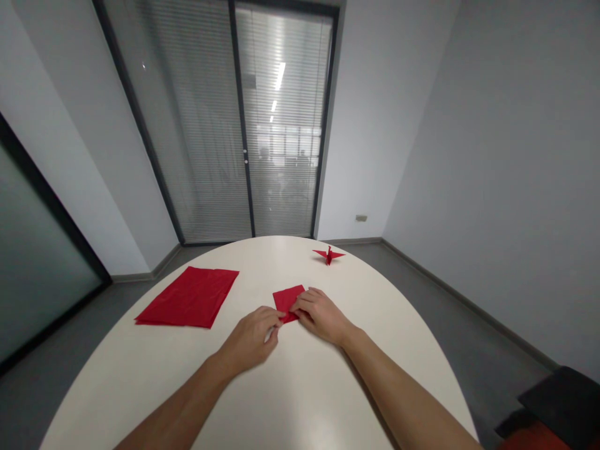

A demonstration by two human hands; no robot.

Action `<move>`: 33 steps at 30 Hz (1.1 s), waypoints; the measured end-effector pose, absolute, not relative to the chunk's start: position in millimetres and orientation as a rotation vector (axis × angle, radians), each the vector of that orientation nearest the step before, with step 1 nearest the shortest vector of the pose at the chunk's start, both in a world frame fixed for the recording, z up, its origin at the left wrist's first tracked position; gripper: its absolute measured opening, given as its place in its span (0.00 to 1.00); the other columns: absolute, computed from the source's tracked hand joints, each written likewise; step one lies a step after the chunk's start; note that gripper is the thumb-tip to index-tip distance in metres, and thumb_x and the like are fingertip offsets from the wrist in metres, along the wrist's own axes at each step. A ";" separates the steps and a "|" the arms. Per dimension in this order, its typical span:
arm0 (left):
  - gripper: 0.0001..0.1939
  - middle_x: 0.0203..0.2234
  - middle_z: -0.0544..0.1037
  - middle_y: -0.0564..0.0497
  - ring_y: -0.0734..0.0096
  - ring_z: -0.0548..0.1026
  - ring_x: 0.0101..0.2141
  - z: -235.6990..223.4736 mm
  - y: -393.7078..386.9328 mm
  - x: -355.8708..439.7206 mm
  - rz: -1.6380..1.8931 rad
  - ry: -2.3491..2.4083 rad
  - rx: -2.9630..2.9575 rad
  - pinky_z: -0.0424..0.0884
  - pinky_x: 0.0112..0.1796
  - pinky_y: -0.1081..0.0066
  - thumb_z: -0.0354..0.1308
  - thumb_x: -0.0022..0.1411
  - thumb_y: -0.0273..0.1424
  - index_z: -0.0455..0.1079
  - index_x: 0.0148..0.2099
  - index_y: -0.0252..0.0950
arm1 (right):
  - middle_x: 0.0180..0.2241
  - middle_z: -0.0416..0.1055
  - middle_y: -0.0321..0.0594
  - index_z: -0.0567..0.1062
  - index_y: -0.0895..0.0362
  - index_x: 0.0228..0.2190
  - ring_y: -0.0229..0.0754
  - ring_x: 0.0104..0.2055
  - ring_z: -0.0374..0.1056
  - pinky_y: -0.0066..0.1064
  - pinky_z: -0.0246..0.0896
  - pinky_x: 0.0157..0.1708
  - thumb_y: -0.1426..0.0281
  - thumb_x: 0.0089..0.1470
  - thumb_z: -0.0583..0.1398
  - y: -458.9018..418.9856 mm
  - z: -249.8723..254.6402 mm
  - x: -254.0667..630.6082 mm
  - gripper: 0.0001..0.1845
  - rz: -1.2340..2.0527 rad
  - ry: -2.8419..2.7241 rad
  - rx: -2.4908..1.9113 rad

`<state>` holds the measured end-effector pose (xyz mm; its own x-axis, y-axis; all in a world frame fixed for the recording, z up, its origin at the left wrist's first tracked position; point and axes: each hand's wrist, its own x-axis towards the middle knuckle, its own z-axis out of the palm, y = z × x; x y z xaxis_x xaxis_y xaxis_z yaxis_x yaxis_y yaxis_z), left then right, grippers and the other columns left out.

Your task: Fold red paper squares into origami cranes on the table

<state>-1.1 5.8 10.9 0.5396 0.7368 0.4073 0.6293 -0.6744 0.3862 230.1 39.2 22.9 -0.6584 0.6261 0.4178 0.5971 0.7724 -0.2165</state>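
Observation:
A small square of folded red paper (287, 298) lies on the round white table in front of me. My left hand (254, 335) is closed, its thumb and fingertips pinching the near left edge of the paper. From the right side, my right hand (323, 314) has its fingers curled down onto the paper, holding it at its right part. The fingertips of both hands hide some of the paper's near edge. Beyond them, a red paper crane (329, 255) with spread wings stands near the far rim.
To the left lies a stack of larger red paper sheets (187, 299). The white table (300, 400) has a curved rim. A dark chair (562, 400) with something red is at the lower right. Behind the table is a glass partition with blinds (206, 137).

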 end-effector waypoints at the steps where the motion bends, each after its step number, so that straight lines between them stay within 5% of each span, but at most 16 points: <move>1: 0.13 0.45 0.80 0.47 0.63 0.75 0.47 10.8 6.0 -1.0 0.828 1.151 2.577 0.72 0.49 0.63 0.52 0.60 0.19 0.74 0.40 0.39 | 0.40 0.76 0.39 0.76 0.54 0.38 0.42 0.44 0.69 0.37 0.56 0.52 0.77 0.61 0.58 38.8 23.3 230.2 0.09 0.086 -2.491 -0.914; 16: 0.10 0.37 0.78 0.49 0.64 0.73 0.42 10.1 5.0 4.4 0.863 1.196 2.598 0.71 0.45 0.64 0.52 0.63 0.20 0.72 0.37 0.38 | 0.38 0.76 0.40 0.78 0.55 0.39 0.41 0.41 0.70 0.33 0.63 0.45 0.75 0.63 0.57 46.0 10.0 226.2 0.09 0.196 -2.414 -0.995; 21: 0.14 0.37 0.79 0.50 0.64 0.73 0.42 15.1 2.2 4.7 0.807 1.194 2.648 0.71 0.43 0.66 0.53 0.63 0.21 0.75 0.45 0.41 | 0.39 0.74 0.40 0.78 0.54 0.39 0.42 0.43 0.70 0.34 0.65 0.45 0.76 0.61 0.58 45.2 8.9 223.2 0.10 0.236 -2.361 -1.027; 33: 0.14 0.39 0.80 0.48 0.63 0.73 0.43 16.2 2.8 5.9 0.768 1.178 2.706 0.72 0.46 0.63 0.51 0.65 0.21 0.77 0.43 0.38 | 0.47 0.72 0.44 0.80 0.55 0.39 0.45 0.50 0.66 0.38 0.64 0.52 0.75 0.61 0.58 45.7 5.6 222.4 0.11 0.186 -2.292 -1.060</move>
<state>5.9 2.8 16.2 0.5756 0.7071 0.4108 0.6609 -0.6981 0.2755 222.4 45.7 5.6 -0.5011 0.7319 0.4618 0.6478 0.6710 -0.3607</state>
